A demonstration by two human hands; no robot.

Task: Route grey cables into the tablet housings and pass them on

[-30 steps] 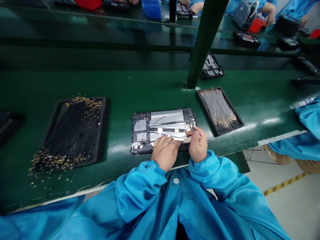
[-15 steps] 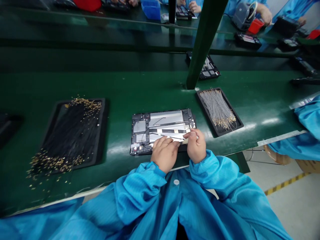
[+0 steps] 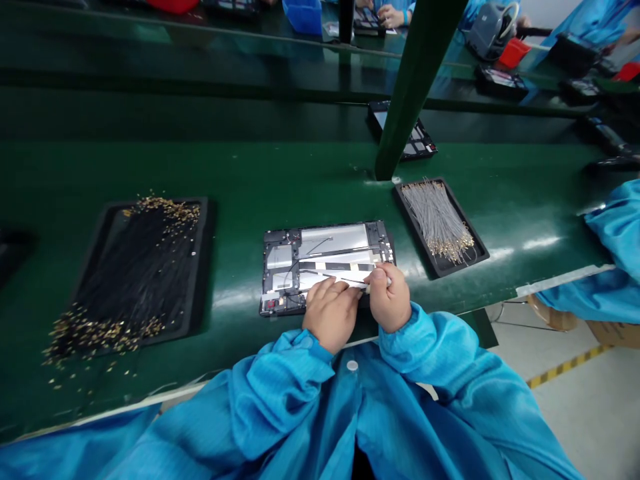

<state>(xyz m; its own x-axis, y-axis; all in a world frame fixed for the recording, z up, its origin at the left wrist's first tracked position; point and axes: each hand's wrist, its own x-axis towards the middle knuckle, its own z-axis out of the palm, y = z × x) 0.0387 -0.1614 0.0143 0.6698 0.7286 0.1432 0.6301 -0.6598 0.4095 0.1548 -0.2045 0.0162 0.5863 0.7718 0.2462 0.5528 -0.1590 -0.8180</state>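
An opened tablet [image 3: 335, 245] lies in front of me in a black tray, its silver battery area and thin black cables exposed. My left hand [image 3: 331, 315] rests on its near edge, fingers stretched out flat over the lower part. Close beside it, my right hand [image 3: 390, 298] is closed in a pinch around a small pale stick-like tool [image 3: 389, 282], mostly covered by the fingers. The tool's tip meets the tablet's lower right area near my left fingertips; exactly what it touches is hidden.
Black cables with gold ends fill a tray [image 3: 197, 267] at left. Grey cables [image 3: 437, 217] lie in a smaller tray at right. A green post [image 3: 407, 100] rises beyond, with another opened tablet [image 3: 420, 143] behind it. Co-workers' hands [image 3: 390, 15] show across the bench.
My right hand has shifted slightly, its thumb curling further over the pale tool. My left hand stays on the tablet's near edge. The view has moved a little.
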